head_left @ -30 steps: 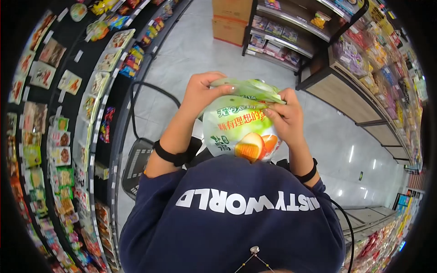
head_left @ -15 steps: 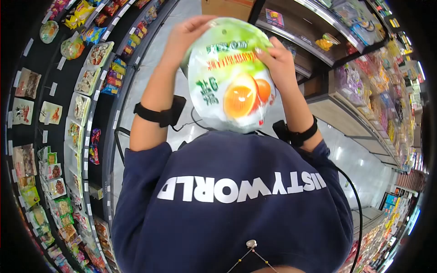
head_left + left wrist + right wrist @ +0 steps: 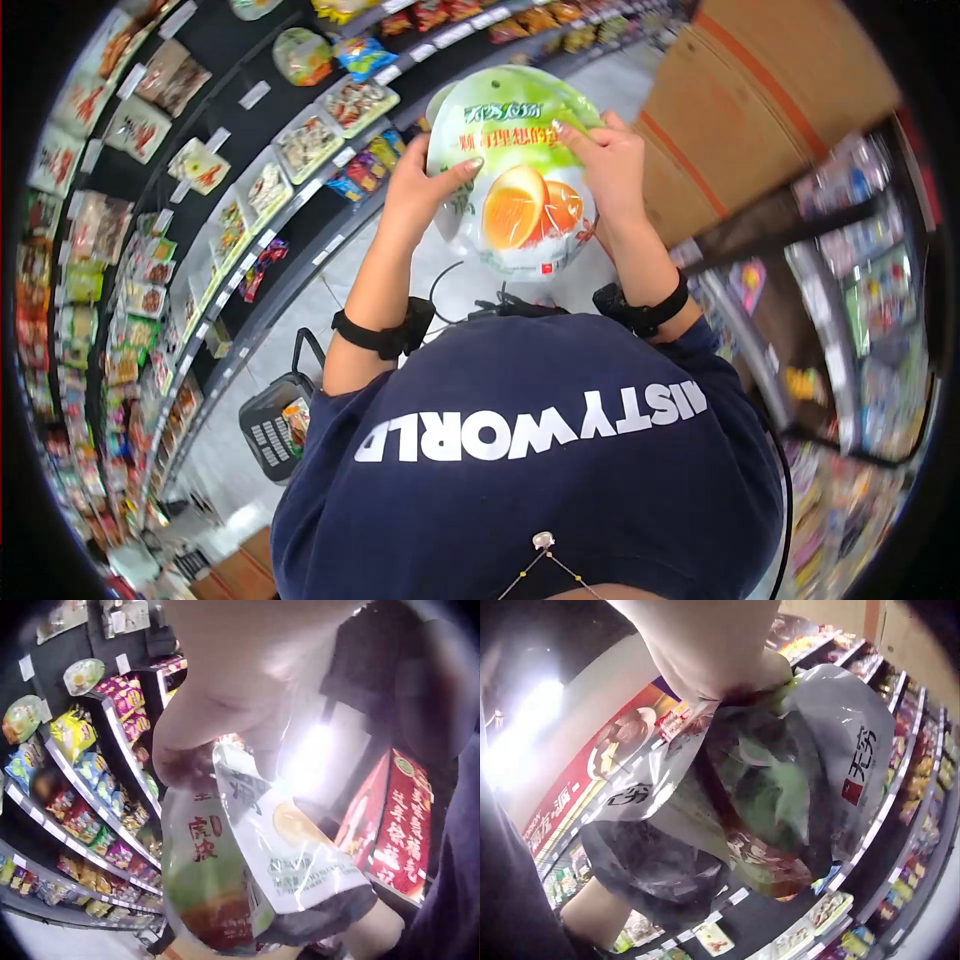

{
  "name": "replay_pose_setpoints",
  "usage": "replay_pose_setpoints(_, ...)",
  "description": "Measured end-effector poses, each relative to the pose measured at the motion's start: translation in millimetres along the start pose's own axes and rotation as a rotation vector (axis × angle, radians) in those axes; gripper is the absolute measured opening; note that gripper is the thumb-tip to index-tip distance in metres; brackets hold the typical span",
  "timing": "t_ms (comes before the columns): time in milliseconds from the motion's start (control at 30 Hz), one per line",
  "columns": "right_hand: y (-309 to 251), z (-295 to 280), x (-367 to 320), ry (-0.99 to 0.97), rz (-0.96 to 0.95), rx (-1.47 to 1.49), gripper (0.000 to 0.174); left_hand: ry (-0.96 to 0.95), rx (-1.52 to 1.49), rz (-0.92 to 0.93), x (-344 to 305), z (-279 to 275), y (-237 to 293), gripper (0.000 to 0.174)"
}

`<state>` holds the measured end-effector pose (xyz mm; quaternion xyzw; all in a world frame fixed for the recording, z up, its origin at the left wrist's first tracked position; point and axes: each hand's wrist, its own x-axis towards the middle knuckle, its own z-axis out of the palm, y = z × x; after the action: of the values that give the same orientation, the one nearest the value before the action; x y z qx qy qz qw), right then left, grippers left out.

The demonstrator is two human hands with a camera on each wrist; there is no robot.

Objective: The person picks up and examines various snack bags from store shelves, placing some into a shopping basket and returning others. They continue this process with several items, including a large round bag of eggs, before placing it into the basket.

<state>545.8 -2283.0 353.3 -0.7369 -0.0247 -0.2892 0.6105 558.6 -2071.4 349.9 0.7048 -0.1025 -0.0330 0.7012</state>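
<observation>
Both hands hold a green and white package (image 3: pixel 515 170) with egg pictures up in front of the chest; another package edge shows behind it. The left hand (image 3: pixel 420 190) grips its left side, thumb on the front. At the upper right side, the right hand (image 3: pixel 610 165) pinches the package. In the left wrist view, the left hand (image 3: pixel 225 690) holds a white package (image 3: pixel 292 840) beside a green and brown one (image 3: pixel 206 870). The right wrist view shows the right hand (image 3: pixel 712 645) over white, dark-bottomed packaging (image 3: pixel 855 735).
Shelves of snack packs (image 3: pixel 290 150) curve along the left. Cardboard boxes (image 3: pixel 770 90) stand at the upper right, above a rack (image 3: pixel 830 330) of goods. A dark basket (image 3: pixel 270 430) with a pack inside sits on the floor at lower left.
The package was lifted and turned to show its egg pictures, then lowered slightly. The left hand has moved down its left side. The view has swung, bringing the cardboard boxes nearer.
</observation>
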Motion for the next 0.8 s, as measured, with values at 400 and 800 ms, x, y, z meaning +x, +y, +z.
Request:
replay_pose_setpoints(400, 101.3, 171.5, 172.6, -0.434, 0.326, 0.204, 0.022, 0.292, -0.272, -0.096, 148.0, -108.8, -35.9, 0.025)
replay_pose_setpoints(800, 99.9, 324.0, 270.4, -0.439, -0.007, -0.015, 0.025, 0.202, 0.461, 0.083, 318.4, -248.8, -4.4, 0.018)
